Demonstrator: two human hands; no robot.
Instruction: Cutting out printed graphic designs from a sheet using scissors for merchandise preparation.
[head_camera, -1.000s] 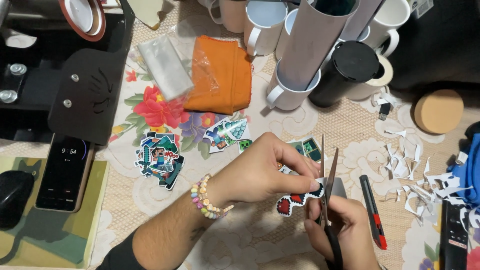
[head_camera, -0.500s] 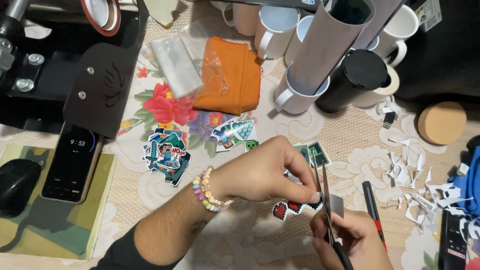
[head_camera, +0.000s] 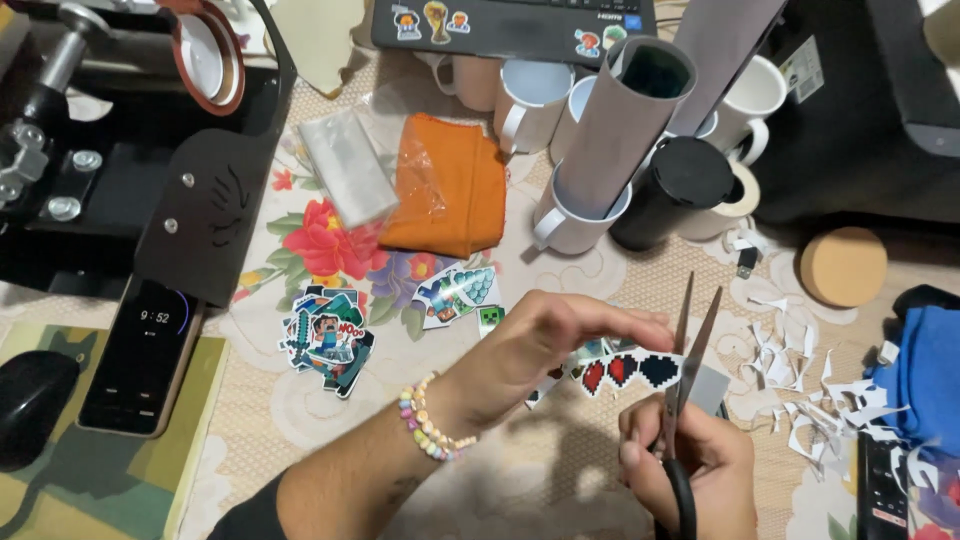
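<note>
Presently: left hand (head_camera: 545, 345) pinches heart sticker strip (head_camera: 628, 370), long axis 9-to-3, just above bench (head_camera: 560, 470). Right hand (head_camera: 690, 465), at 6 o'clock, grips scissors (head_camera: 685, 360); blades open w/ strip's right end between.

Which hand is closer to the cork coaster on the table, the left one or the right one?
Right. The right hand, holding scissors, sits below-left of the cork coaster; the left hand is farther left.

The left hand (head_camera: 545, 345) wears on its wrist a bracelet of small pastel beads (head_camera: 428, 420), in pink, yellow, white and pale green. A dark sleeve edge (head_camera: 250, 515) shows at the forearm. The right hand (head_camera: 690, 465) is bare, with short nails on its fingers (head_camera: 632, 452).
</note>
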